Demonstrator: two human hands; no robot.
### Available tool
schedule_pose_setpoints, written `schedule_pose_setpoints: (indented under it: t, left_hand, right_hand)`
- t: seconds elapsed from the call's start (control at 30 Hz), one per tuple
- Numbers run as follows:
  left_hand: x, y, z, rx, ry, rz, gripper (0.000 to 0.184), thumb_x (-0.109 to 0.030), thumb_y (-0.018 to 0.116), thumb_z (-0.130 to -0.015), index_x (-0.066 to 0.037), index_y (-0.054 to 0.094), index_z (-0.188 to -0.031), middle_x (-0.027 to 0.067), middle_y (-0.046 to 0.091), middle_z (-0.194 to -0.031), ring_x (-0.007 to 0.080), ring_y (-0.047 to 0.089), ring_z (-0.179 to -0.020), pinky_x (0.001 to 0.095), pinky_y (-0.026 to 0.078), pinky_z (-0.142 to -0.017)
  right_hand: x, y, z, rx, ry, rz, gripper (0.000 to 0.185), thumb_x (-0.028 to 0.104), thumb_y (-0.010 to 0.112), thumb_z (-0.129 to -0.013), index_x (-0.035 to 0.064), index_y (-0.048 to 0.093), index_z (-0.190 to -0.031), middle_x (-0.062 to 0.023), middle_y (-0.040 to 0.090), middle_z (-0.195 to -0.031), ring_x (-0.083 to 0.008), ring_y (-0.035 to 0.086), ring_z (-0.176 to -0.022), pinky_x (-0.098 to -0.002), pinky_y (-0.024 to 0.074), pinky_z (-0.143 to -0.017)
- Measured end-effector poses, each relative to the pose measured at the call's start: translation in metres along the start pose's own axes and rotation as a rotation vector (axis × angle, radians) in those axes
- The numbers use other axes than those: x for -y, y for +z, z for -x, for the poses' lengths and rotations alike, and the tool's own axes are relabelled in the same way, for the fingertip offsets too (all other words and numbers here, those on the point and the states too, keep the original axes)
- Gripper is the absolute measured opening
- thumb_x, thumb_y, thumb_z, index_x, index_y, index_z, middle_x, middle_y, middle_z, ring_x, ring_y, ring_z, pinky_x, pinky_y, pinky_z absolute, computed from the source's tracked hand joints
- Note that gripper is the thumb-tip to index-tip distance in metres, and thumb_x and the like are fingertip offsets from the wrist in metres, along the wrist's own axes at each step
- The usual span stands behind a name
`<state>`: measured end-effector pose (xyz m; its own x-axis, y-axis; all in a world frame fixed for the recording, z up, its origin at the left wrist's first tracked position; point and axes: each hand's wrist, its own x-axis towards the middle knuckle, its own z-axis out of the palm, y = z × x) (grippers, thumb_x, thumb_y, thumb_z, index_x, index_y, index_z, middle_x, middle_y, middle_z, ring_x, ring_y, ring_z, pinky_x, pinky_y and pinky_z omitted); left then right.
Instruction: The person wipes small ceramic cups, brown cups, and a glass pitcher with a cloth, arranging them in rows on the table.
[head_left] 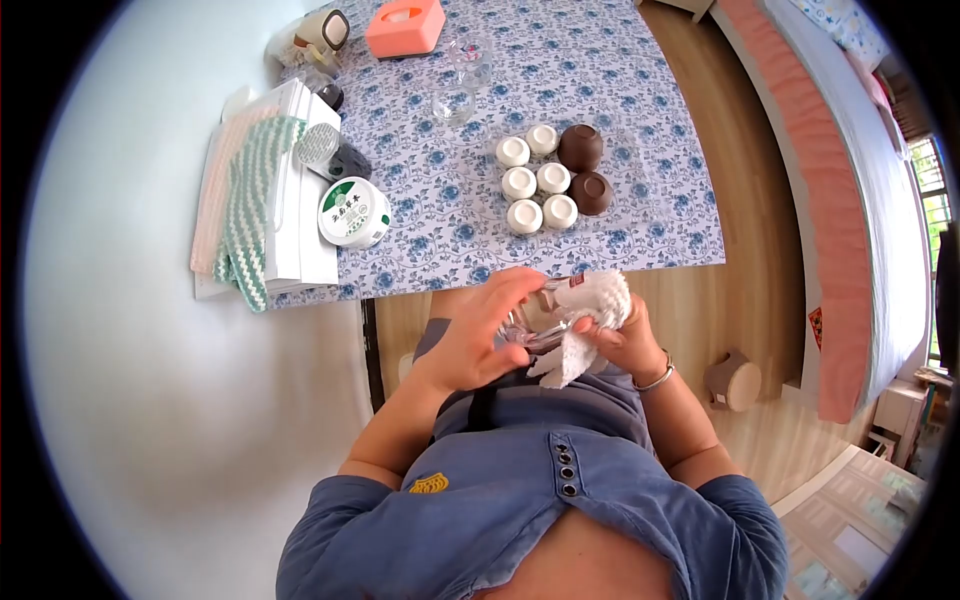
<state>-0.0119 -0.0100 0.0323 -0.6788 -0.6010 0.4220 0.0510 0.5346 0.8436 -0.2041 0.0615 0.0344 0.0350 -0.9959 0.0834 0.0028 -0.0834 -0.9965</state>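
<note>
Glass (522,333) and white cloth (606,297) beside the worktop (420,232)

Head view: the left grip (476,335) held the glass; the right grip (627,345) clasped the cloth against it. Ahead, white cups (519,184) and brown cups (580,148) stood upturned together; leftward, a round tub (352,212) stood beside a white box (308,255).

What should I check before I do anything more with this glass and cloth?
1. Glass supported: ok, the left hand curls around its side.
2. White cloth gripped: ok, it is bunched in the right hand, against the glass.
3. Glass over the table: not ok, it is held in front of the near edge.
4. White cups and brown cups mouth down: ok, six white and two brown.
5. Glass dry: cannot tell.
</note>
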Motion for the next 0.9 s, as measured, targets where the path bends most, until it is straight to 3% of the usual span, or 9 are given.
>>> schedule_pose_setpoints:
  t: [0.17, 0.23, 0.33, 0.47, 0.53, 0.63, 0.73, 0.83, 0.9]
  left_hand:
    - [-0.007, 0.006, 0.006, 0.032, -0.211, -0.026, 0.055, -0.042, 0.052, -0.084, 0.0, 0.042, -0.118, 0.0134, 0.053, -0.103, 0.0224, 0.055, -0.081, 0.0281, 0.045, -0.066]
    - [-0.006, 0.011, 0.012, -0.147, -0.853, 0.939, 0.049, -0.036, 0.051, -0.086, 0.0, 0.042, -0.118, 0.0101, 0.057, -0.09, 0.022, 0.057, -0.069, 0.0261, 0.046, -0.053]
    - [0.004, 0.007, 0.009, 0.091, -0.912, 1.572, 0.038, -0.029, 0.046, -0.09, 0.0, 0.045, -0.114, 0.0052, 0.057, -0.078, 0.0154, 0.056, -0.061, 0.0231, 0.043, -0.045]
    - [0.009, 0.018, 0.008, 0.045, -0.973, 1.408, 0.036, -0.032, 0.04, -0.092, -0.001, 0.048, -0.108, 0.0064, 0.058, -0.077, 0.0137, 0.055, -0.06, 0.0243, 0.043, -0.044]
    - [0.017, 0.035, 0.012, -0.34, -0.788, 0.71, 0.043, -0.039, 0.036, -0.09, -0.001, 0.051, -0.102, 0.0091, 0.058, -0.074, 0.0176, 0.055, -0.052, 0.0268, 0.042, -0.039]
    - [0.021, 0.026, 0.013, -0.214, -0.827, 0.659, 0.044, -0.042, 0.037, -0.089, -0.001, 0.051, -0.101, 0.0103, 0.058, -0.075, 0.021, 0.056, -0.054, 0.0269, 0.044, -0.042]
    - [0.005, 0.0, -0.001, 0.213, -1.043, 1.274, 0.035, -0.035, 0.041, -0.091, -0.003, 0.049, -0.101, 0.0069, 0.057, -0.071, 0.0173, 0.057, -0.064, 0.0238, 0.047, -0.052]
    - [0.02, 0.013, 0.005, 0.534, -0.931, 1.619, 0.03, -0.031, 0.043, -0.09, -0.004, 0.048, -0.102, 0.0068, 0.056, -0.077, 0.017, 0.057, -0.073, 0.0249, 0.047, -0.058]
    - [0.007, 0.026, 0.004, 0.193, -0.971, 1.412, 0.031, -0.032, 0.043, -0.09, -0.004, 0.047, -0.103, 0.0082, 0.055, -0.081, 0.0189, 0.057, -0.074, 0.0261, 0.047, -0.06]
  right_hand:
    - [0.002, -0.006, -0.009, 0.086, 0.037, 0.038, 0.027, 0.015, 0.071, -0.074, 0.0018, 0.06, -0.095, -0.0037, 0.063, -0.086, -0.0111, 0.057, -0.077, -0.0255, 0.0458, -0.068]
    - [0.007, -0.008, -0.014, 0.166, -0.012, 0.131, 0.026, 0.013, 0.072, -0.072, 0.0021, 0.061, -0.093, -0.0043, 0.063, -0.086, -0.013, 0.057, -0.077, -0.027, 0.0461, -0.07]
    - [0.014, -0.006, -0.014, 0.144, 0.081, 0.086, 0.024, 0.012, 0.074, -0.069, 0.0029, 0.062, -0.087, -0.0045, 0.063, -0.081, -0.015, 0.058, -0.072, -0.0272, 0.0462, -0.067]
    - [0.007, -0.007, -0.011, 0.143, 0.089, 0.132, 0.027, 0.017, 0.074, -0.07, 0.0039, 0.062, -0.091, -0.0028, 0.064, -0.08, -0.0108, 0.057, -0.071, -0.0256, 0.0464, -0.065]
    - [0.004, -0.004, -0.007, 0.112, 0.071, 0.149, 0.028, 0.021, 0.072, -0.072, 0.0047, 0.062, -0.093, -0.002, 0.064, -0.081, -0.0078, 0.055, -0.071, -0.0246, 0.0466, -0.064]
    - [0.001, 0.0, -0.006, 0.11, 0.091, 0.175, 0.026, 0.02, 0.074, -0.07, 0.0037, 0.063, -0.088, -0.0037, 0.064, -0.079, -0.0084, 0.056, -0.068, -0.0248, 0.0471, -0.062]
    - [0.01, -0.007, -0.009, 0.186, 0.008, 0.173, 0.027, 0.019, 0.075, -0.069, 0.0038, 0.063, -0.088, -0.0036, 0.064, -0.079, -0.0094, 0.057, -0.067, -0.025, 0.0471, -0.062]
    - [0.01, -0.012, -0.008, 0.213, -0.001, 0.113, 0.026, 0.015, 0.076, -0.067, 0.0034, 0.062, -0.086, -0.0038, 0.064, -0.079, -0.0099, 0.057, -0.068, -0.0246, 0.047, -0.064]
    - [0.011, -0.014, -0.004, 0.159, 0.054, 0.013, 0.026, 0.013, 0.076, -0.067, 0.0019, 0.062, -0.086, -0.0034, 0.064, -0.079, -0.0083, 0.056, -0.069, -0.0243, 0.0466, -0.065]
